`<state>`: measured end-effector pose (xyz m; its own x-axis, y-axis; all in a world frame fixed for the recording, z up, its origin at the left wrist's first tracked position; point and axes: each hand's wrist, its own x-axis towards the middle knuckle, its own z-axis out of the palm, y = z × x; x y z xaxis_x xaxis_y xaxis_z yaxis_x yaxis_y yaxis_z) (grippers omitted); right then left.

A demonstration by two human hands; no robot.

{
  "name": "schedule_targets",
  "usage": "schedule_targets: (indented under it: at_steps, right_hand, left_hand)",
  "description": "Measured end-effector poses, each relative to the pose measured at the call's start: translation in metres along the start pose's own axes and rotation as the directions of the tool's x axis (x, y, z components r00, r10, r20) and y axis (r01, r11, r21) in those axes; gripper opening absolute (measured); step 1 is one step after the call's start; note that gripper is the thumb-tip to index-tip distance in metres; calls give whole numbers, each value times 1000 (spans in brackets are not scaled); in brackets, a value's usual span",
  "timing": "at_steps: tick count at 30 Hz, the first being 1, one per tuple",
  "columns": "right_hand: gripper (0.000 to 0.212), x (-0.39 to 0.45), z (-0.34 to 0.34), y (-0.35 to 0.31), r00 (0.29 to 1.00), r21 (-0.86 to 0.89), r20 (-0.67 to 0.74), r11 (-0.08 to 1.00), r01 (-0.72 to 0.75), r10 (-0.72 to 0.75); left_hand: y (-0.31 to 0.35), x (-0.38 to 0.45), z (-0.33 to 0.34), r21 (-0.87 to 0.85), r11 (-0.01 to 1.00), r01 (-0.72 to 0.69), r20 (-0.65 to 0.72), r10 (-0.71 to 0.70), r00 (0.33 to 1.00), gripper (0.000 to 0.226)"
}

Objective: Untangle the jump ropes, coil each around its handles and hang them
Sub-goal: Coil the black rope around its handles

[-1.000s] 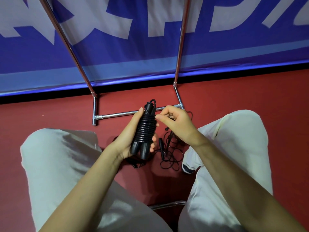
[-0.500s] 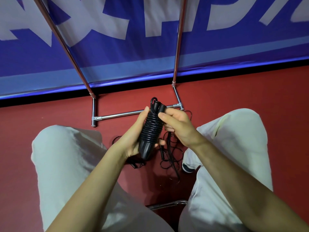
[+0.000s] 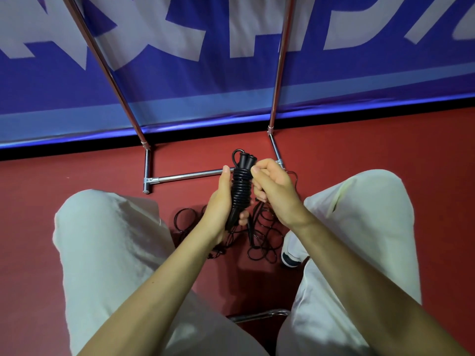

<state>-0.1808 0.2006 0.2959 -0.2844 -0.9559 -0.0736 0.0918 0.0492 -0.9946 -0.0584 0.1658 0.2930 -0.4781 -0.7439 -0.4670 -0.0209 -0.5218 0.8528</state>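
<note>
A black jump rope (image 3: 240, 187) is wound in tight coils around its two handles, which stand upright between my knees. My left hand (image 3: 221, 204) grips the bundle from the left, fingers curled round its lower end. My right hand (image 3: 272, 187) closes on the upper coils from the right, fingers curled against the rope. A small loop of rope sticks out at the top of the handles. On the red floor below lies a second black rope (image 3: 259, 240) in loose tangled loops, partly hidden by my hands.
A chrome rack (image 3: 185, 176) stands ahead, its base bar on the floor and two uprights rising against a blue and white banner (image 3: 231, 73). My knees in light trousers flank the ropes. A white shoe (image 3: 290, 253) rests by the tangle. A chair rail (image 3: 257, 316) shows below.
My right hand has moved from pinching the rope end beside the bundle to closing on the upper coils. The bundle has tilted more upright and my hands have shifted slightly forward.
</note>
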Motion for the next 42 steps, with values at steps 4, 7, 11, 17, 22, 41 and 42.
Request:
schedule_targets:
  at_steps: [4,7,11,17,22,41,42]
  right_hand:
    - [16,0,-7,-4,979,86,136,983,-162,149]
    - [17,-1,-11,-7,951,96,262,976,-194,164]
    - [12,-3,-15,-12,937,-66,294,982,-177,189]
    - [14,-2,-20,-18,956,-228,219,963,-142,193]
    - [27,4,-37,-24,949,-367,234,923,-113,209]
    - [22,-10,-12,-17,951,116,309,993,-37,-1]
    - [17,-11,-12,-17,963,132,270,990,-41,4]
  left_hand:
    - [1,1,-10,-73,996,46,249,-26,968,71]
    - [3,-1,-15,-84,993,82,342,-49,938,69]
    - [6,-5,-19,-30,986,162,332,-143,932,61]
    - [4,2,-18,5,983,184,257,-179,950,52]
    - [8,9,-24,67,989,128,116,-135,984,48]
    - [19,-9,-17,-225,863,453,711,-173,682,84]
    - [22,-10,-17,-215,889,405,616,-198,762,90]
